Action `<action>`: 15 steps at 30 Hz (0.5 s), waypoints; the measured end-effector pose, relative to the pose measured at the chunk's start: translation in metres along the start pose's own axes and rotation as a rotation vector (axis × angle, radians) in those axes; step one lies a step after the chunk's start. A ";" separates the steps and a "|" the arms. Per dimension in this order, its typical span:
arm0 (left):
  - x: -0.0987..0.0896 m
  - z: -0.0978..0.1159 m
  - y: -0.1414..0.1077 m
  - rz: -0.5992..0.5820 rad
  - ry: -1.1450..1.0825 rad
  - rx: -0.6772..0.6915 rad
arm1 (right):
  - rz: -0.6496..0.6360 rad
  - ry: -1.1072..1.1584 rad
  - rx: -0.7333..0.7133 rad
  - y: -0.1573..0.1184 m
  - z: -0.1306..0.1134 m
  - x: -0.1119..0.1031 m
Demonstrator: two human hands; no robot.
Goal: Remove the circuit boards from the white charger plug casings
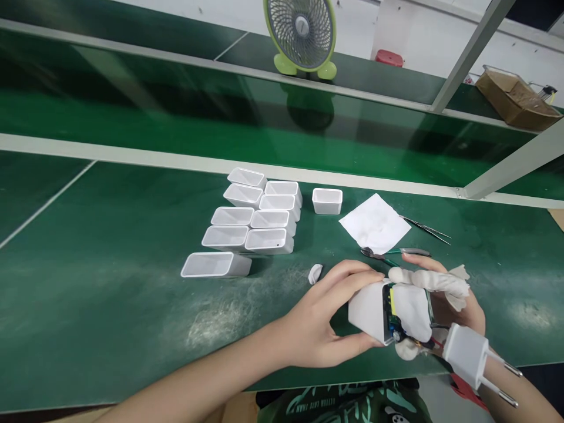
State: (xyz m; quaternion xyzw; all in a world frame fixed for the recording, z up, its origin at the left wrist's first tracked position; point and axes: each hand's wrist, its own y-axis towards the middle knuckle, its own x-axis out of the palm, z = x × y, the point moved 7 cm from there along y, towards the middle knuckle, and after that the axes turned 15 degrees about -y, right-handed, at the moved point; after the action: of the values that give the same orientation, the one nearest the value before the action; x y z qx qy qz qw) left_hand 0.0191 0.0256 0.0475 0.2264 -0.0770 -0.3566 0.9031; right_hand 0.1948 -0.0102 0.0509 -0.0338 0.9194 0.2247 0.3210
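a green table [132,223], marked by pale scuffs or glare, runs across the view; behind it a raised shelf [374,73] carries a fan [301,26] and a carton [513,97] against a white wall. over the table's near edge the left hand [324,311] pinches a white case [368,311], fingers above, thumb below; the right hand [469,308], some fingers covered in white, curls behind the board [390,308] at the case's mouth, its exact grip hidden. a slip there could drop both. nine cases [232,215] stand grouped, a shorter one [327,202] apart, near paper [375,223]. the plug [467,355] lies over the right wrist; its weight could strain the thin wires [438,341], and they might get nipped at the rim. pliers [414,252] and tweezers [429,229] lie beyond, a scrap [315,274] nearer.
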 end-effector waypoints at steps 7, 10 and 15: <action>0.002 -0.001 0.000 -0.013 0.022 0.030 | -0.014 0.002 -0.006 -0.002 0.000 0.000; 0.001 -0.001 0.001 -0.007 0.051 0.044 | -0.024 -0.011 -0.021 -0.003 0.001 0.001; 0.001 0.001 -0.002 -0.006 0.077 0.052 | -0.024 -0.008 -0.015 -0.003 0.002 0.002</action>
State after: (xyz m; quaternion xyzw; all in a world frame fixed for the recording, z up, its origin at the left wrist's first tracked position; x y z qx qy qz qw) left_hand 0.0184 0.0236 0.0477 0.2638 -0.0508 -0.3482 0.8981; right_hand 0.1947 -0.0118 0.0471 -0.0464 0.9160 0.2280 0.3270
